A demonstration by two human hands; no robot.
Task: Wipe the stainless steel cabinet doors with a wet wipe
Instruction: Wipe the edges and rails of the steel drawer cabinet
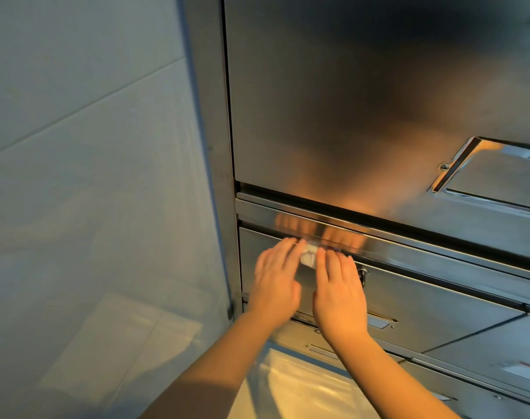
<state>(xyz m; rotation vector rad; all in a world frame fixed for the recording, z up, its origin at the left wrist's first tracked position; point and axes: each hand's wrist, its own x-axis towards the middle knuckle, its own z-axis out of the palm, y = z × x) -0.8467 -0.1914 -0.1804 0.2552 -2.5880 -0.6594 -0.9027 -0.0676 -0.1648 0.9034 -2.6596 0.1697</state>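
A stainless steel cabinet fills the right of the view, with a tall upper door [333,101] and a lower door [424,303] beneath a shiny horizontal strip. My left hand [276,279] and my right hand [339,291] lie flat side by side against the top of the lower door, fingers straight. Between their fingertips shows a small white wet wipe [308,257], pressed to the steel just under the strip. The left hand is motion-blurred. Most of the wipe is hidden under the fingers.
A recessed handle plate [484,173] sits in the upper door at the right. A small lock [362,275] is beside my right hand. A pale tiled wall [91,176] runs along the left. A light floor [288,388] lies below.
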